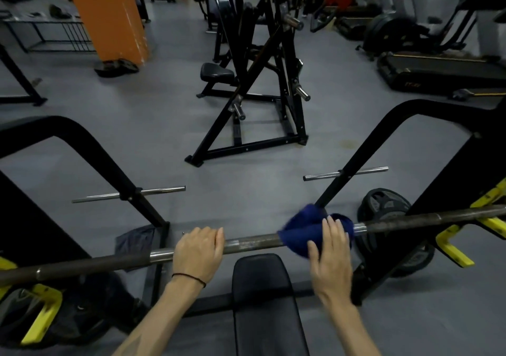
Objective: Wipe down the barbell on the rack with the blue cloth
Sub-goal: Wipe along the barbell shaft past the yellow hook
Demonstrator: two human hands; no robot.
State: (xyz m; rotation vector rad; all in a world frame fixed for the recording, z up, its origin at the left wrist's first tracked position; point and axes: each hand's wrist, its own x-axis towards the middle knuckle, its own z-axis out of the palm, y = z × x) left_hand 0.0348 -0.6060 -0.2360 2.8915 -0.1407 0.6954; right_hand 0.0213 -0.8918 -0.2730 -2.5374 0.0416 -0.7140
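Barbell position: the barbell (pixel 254 242) lies across the rack (pixel 454 235), carried on yellow hooks (pixel 449 243) at either side, above the black bench pad (pixel 264 295).
Left hand: the left hand (pixel 198 254) is curled over the top of the shaft, left of centre, and is judged to be steadying it; a thin black band (pixel 189 277) is worn at the wrist.
Right hand: the right hand (pixel 330 251) is laid on the blue cloth (pixel 309 232) with fingers fairly straight and the thumb spread, pressing it onto the shaft right of centre rather than closing tightly around it.
Cloth position: the cloth is bunched over the bar, just beside a bright collar ring (pixel 359 228).
Step in hand: a wiping pass along the shaft is judged to be under way.
How it is best done: the cloth would be better wrapped right round the shaft so the underside is reached; firm pressure should be kept on the knurled middle; the bar should be held against rolling on the hooks; the pass should be carried out to both sleeves.
Blur: the right hand and cloth are smeared, so the exact finger lie cannot be settled.
Hidden: the underside of the bar and the part under the cloth are not seen.
Cut off: both bar ends run out of view.
Unclear: a plate (pixel 386 205) stands behind the right upright; dark things lower left cannot be identified.
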